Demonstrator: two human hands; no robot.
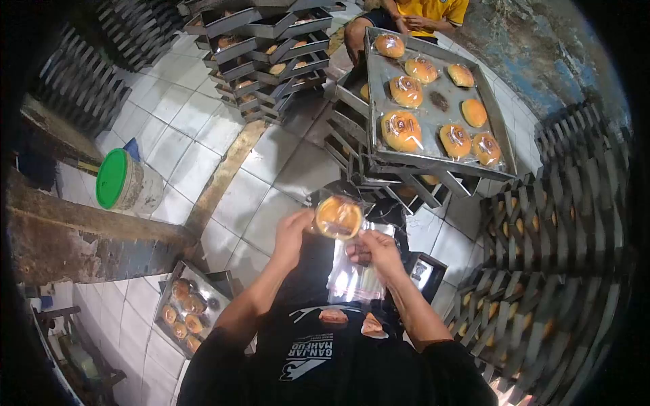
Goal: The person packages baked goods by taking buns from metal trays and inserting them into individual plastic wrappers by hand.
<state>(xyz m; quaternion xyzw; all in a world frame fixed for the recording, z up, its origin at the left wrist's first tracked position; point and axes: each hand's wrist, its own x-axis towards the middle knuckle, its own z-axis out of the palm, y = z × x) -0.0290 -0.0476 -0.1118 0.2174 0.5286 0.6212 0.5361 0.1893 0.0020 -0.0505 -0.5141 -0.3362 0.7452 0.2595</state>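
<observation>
A round golden bun [338,218] sits inside a clear plastic bag in front of my body. My left hand [292,233] is closed on the left edge of the bag, its fingers partly hidden from above. On the other side, my right hand [378,250] pinches the bag's lower right corner between thumb and fingers. A stack of clear plastic bags [359,281] lies on my lap beneath the bun. Just beyond my hands stands a large metal tray [439,162], holding several buns in printed clear wrappers, such as this bagged bun [402,130].
Another tray [215,308] with several buns is at lower left. Stacked trays stand at the back [271,47] and at right [542,223]. A green-lidded bucket [128,181] is by a wooden beam [101,243]. A person in a yellow shirt [433,10] sits behind the large tray.
</observation>
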